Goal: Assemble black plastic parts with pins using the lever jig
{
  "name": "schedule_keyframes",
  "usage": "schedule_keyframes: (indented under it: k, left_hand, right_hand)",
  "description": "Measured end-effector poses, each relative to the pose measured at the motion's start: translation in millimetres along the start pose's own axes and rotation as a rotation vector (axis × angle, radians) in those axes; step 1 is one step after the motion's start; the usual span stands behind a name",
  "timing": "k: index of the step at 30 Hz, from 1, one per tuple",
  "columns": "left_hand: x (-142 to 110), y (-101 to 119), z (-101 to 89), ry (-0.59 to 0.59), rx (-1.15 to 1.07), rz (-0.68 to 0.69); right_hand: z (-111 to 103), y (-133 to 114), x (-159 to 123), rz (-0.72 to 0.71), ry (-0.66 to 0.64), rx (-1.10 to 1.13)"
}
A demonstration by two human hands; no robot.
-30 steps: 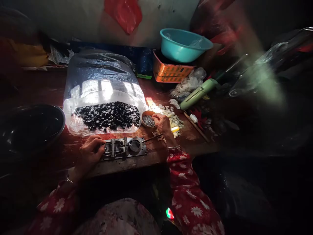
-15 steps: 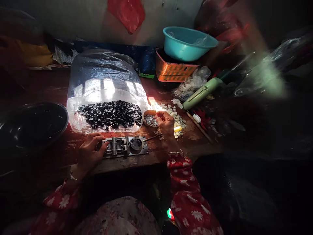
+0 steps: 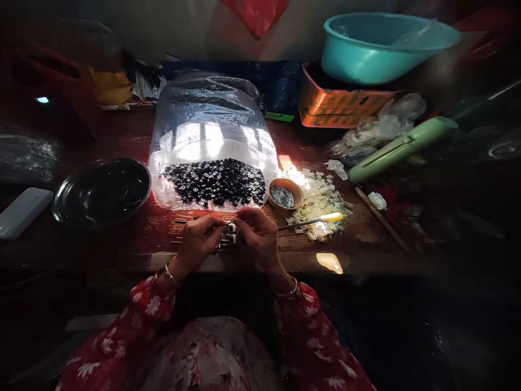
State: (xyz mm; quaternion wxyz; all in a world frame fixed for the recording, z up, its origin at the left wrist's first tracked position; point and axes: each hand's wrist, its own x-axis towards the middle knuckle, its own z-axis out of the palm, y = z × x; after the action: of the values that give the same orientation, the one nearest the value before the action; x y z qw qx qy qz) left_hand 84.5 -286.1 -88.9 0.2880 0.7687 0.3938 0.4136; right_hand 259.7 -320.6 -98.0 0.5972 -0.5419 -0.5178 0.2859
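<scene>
My left hand [image 3: 198, 240] and my right hand [image 3: 258, 234] are together over a small metal jig [image 3: 228, 235] at the near edge of the wooden table [image 3: 122, 239]. Both hands have curled fingers pinching at the jig's middle; what the fingertips hold is too small to make out. Just beyond the hands lies a clear plastic bag [image 3: 211, 136] with several small black round parts [image 3: 214, 182] at its mouth. A small brown dish of thin metal pins [image 3: 285, 194] sits right of the bag, beside a pile of pale small pieces [image 3: 319, 198]. A thin tool with a yellow handle [image 3: 315, 220] lies by my right hand.
A black bowl [image 3: 101, 190] stands at the left, with a white flat object [image 3: 22, 212] further left. At the back right a teal basin [image 3: 382, 46] rests on an orange box [image 3: 342, 103]. A green cylinder [image 3: 401, 147] and crumpled plastic [image 3: 374, 130] lie right.
My right hand left the pin dish and came down to the jig, meeting my left hand over its middle. The view shifted, so everything sits further right and closer.
</scene>
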Motion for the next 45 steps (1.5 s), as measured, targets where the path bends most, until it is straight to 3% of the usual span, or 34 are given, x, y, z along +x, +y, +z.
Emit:
schedule_keyframes:
  k: [5,16,24,34,40,45]
  left_hand:
    - [-5,-15,-13.2,-0.046,0.253,0.051]
    - [-1,-19,-12.8,-0.181,0.653,0.185]
    - [0,-26,-18.0,-0.199,0.575,0.244]
    - [-17,-26,-21.4,-0.181,0.587,0.323]
    - [-20,-24,-25.1,-0.172,0.606,0.397]
    - [-23,-22,-27.0,-0.168,0.522,0.350]
  right_hand:
    - [-8,10,-2,-0.129,-0.101,-0.210]
    - [-28,22,-15,-0.138,0.028,-0.334]
    - [-34,26,-21,-0.124,0.083,-0.256]
    - [-43,27,-23,-0.108,0.125,-0.256]
    - [-52,25,-24,-0.155,0.117,-0.346]
    - [-73,22,-21,-0.204,0.172,-0.523]
